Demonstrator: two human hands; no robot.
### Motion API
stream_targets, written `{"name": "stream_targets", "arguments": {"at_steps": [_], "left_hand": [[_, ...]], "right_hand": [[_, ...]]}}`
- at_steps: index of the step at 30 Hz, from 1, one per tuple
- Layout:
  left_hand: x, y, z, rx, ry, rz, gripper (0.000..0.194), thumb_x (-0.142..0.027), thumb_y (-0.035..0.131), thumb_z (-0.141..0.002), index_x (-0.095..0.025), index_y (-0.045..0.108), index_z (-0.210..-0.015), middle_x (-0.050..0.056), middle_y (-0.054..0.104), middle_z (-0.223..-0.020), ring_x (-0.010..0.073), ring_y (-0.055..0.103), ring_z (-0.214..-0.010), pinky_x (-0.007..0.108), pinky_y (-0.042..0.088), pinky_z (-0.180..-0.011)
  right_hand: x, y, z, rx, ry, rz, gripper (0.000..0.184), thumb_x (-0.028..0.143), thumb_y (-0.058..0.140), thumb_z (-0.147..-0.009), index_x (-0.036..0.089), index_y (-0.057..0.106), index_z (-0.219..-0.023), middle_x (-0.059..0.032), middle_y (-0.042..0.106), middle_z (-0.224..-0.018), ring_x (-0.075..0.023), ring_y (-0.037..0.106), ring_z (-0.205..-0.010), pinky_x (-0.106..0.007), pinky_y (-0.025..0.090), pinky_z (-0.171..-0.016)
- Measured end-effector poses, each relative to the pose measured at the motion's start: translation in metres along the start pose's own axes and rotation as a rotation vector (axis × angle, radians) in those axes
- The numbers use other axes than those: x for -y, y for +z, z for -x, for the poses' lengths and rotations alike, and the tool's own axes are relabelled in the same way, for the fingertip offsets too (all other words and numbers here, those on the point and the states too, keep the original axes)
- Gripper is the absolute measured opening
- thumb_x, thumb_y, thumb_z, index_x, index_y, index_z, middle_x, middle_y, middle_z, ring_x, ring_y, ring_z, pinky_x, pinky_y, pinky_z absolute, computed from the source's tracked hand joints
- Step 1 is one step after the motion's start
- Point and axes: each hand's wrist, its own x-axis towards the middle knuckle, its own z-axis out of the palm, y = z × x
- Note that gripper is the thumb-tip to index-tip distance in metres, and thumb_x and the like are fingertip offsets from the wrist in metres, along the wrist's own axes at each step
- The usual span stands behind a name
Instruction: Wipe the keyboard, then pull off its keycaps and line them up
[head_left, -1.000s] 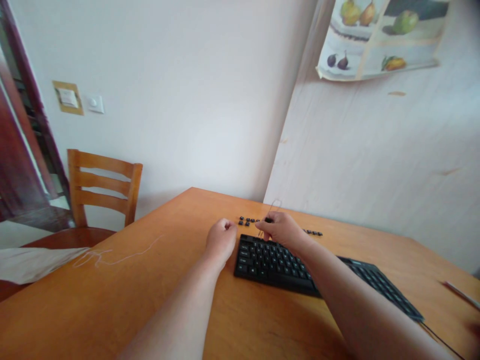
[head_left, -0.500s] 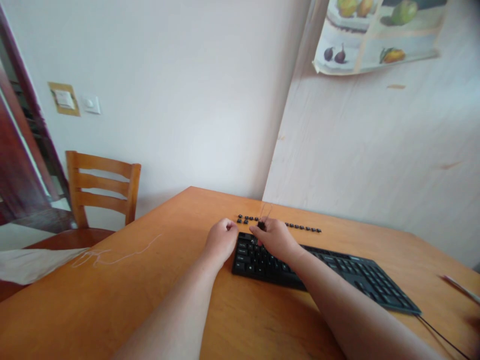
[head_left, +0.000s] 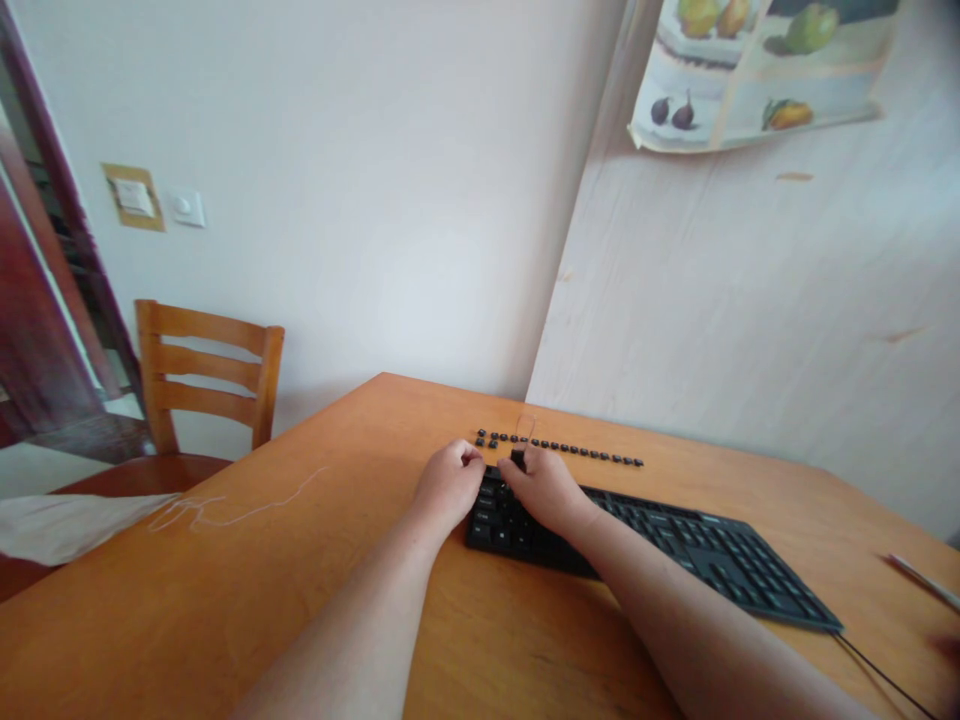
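A black keyboard [head_left: 679, 540] lies aslant on the wooden table. In the pinched fingers of my right hand [head_left: 551, 490], over the keyboard's left part, is a wire keycap puller [head_left: 517, 458]; its black body shows between thumb and fingers, and thin wire loops stick up behind. My left hand [head_left: 448, 482] is closed, its curled fingertips at the keyboard's far left corner. Whatever those fingers may hold is hidden. Behind both hands, small black keycaps [head_left: 574, 449] lie in a long row, with a couple more in a short second row at the left.
A white bag [head_left: 82, 525] with loose string hangs over the table's left edge, near a wooden chair [head_left: 206, 365]. The keyboard's cable [head_left: 885, 672] runs off to the right. A thin pen-like stick [head_left: 922, 580] lies at the right edge. Walls stand behind the table [head_left: 300, 570].
My right hand has dipped slightly, and the puller's wires now reach less high, uncovering more of the keycap row. My left hand has shifted a little right, onto the keyboard's corner.
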Motion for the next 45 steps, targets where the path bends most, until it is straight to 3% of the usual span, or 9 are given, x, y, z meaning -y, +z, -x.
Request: {"name": "stream_targets", "arguments": {"at_steps": [11, 18, 25, 29, 33, 39, 42, 45], "left_hand": [[0.0, 0.003, 0.004, 0.052, 0.037, -0.144, 0.012, -0.02, 0.061, -0.069, -0.024, 0.071, -0.075, 0.006, 0.072, -0.083, 0.0225, 0.063, -0.076, 0.028, 0.04, -0.068], [-0.004, 0.001, 0.006, 0.042, -0.009, -0.053, 0.013, -0.018, 0.064, -0.066, -0.023, 0.071, -0.075, 0.006, 0.073, -0.081, 0.0228, 0.063, -0.078, 0.029, 0.042, -0.07], [-0.015, 0.003, 0.005, 0.063, 0.022, 0.118, 0.018, -0.02, 0.061, -0.073, -0.02, 0.069, -0.089, 0.008, 0.073, -0.095, 0.0211, 0.065, -0.086, 0.028, 0.046, -0.077], [-0.026, 0.003, 0.009, 0.152, 0.032, 0.288, 0.018, -0.025, 0.063, -0.075, -0.017, 0.066, -0.091, 0.006, 0.072, -0.089, 0.0194, 0.066, -0.082, 0.027, 0.047, -0.074], [-0.028, 0.004, 0.011, 0.15, 0.006, 0.356, 0.017, -0.03, 0.065, -0.075, -0.017, 0.064, -0.086, 0.004, 0.07, -0.081, 0.0169, 0.063, -0.074, 0.025, 0.045, -0.067], [-0.025, 0.005, 0.012, 0.136, -0.057, 0.41, 0.019, -0.021, 0.063, -0.071, -0.017, 0.064, -0.089, 0.002, 0.069, -0.078, 0.0153, 0.062, -0.07, 0.023, 0.043, -0.062], [-0.022, 0.005, 0.01, 0.144, -0.055, 0.437, 0.02, -0.02, 0.062, -0.071, -0.016, 0.064, -0.091, 0.003, 0.07, -0.079, 0.015, 0.062, -0.07, 0.023, 0.043, -0.062], [-0.019, 0.005, 0.008, 0.138, -0.032, 0.475, 0.019, -0.021, 0.062, -0.073, -0.016, 0.065, -0.091, 0.004, 0.07, -0.08, 0.0148, 0.063, -0.072, 0.024, 0.045, -0.065]], "right_hand": [[-0.006, 0.0, -0.001, -0.076, 0.175, -0.157, 0.028, 0.032, 0.051, -0.08, 0.021, 0.049, -0.055, 0.0001, 0.056, -0.049, -0.0136, 0.053, -0.05, -0.025, 0.036, -0.053], [-0.011, -0.001, -0.003, -0.152, 0.3, -0.467, 0.024, 0.037, 0.052, -0.08, 0.02, 0.052, -0.063, 0.0022, 0.053, -0.046, -0.0112, 0.044, -0.042, -0.024, 0.033, -0.046], [-0.001, 0.0, -0.003, -0.197, 0.172, -0.638, 0.032, 0.048, 0.055, -0.083, 0.02, 0.051, -0.068, 0.0017, 0.057, -0.054, -0.0099, 0.043, -0.043, -0.024, 0.035, -0.047], [0.003, 0.001, 0.0, -0.207, 0.107, -0.64, 0.033, 0.051, 0.056, -0.084, 0.021, 0.051, -0.07, 0.0023, 0.057, -0.055, -0.0108, 0.046, -0.046, -0.024, 0.039, -0.049], [0.007, 0.001, 0.002, -0.182, 0.109, -0.657, 0.033, 0.051, 0.058, -0.083, 0.02, 0.053, -0.075, 0.0021, 0.057, -0.057, -0.0106, 0.049, -0.048, -0.023, 0.04, -0.049], [0.007, 0.001, 0.0, -0.187, 0.083, -0.713, 0.04, 0.054, 0.058, -0.083, 0.019, 0.061, -0.101, -0.0022, 0.066, -0.075, -0.0126, 0.056, -0.055, -0.023, 0.041, -0.046], [0.001, -0.002, -0.002, -0.182, -0.002, -0.559, 0.038, 0.048, 0.055, -0.086, 0.021, 0.062, -0.112, -0.0029, 0.068, -0.082, -0.0148, 0.061, -0.064, -0.025, 0.047, -0.055], [-0.003, -0.008, -0.001, -0.147, -0.168, -0.229, 0.02, 0.034, 0.056, -0.087, 0.023, 0.068, -0.099, -0.0033, 0.068, -0.086, -0.017, 0.063, -0.078, -0.029, 0.049, -0.073]]}}
